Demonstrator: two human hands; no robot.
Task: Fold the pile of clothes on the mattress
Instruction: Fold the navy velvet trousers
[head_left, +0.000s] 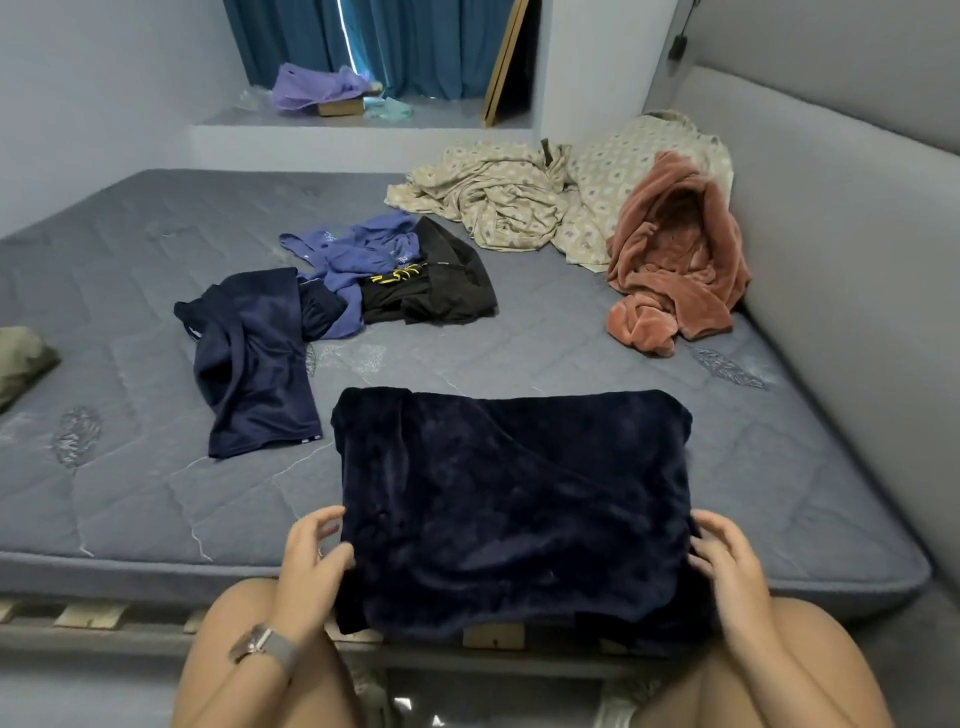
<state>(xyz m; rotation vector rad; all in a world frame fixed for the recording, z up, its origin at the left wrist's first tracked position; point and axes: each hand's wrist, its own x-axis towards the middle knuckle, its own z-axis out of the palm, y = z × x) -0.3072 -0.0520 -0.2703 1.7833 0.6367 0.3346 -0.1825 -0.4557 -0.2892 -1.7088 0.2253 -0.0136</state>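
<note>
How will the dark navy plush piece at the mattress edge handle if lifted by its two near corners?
Likely floppy: the navy plush garment lies in soft wrinkles and droops over the mattress edge. Its thick pile suggests some weight, so the middle would probably sag. The fuzzy surface should grip well under the left hand and right hand.

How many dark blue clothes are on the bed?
2. A fuzzy dark navy velvet garment lies folded at the near edge between left hand and right hand; a crumpled shiny navy shirt lies to its left. The mixed heap may hide more.
</note>
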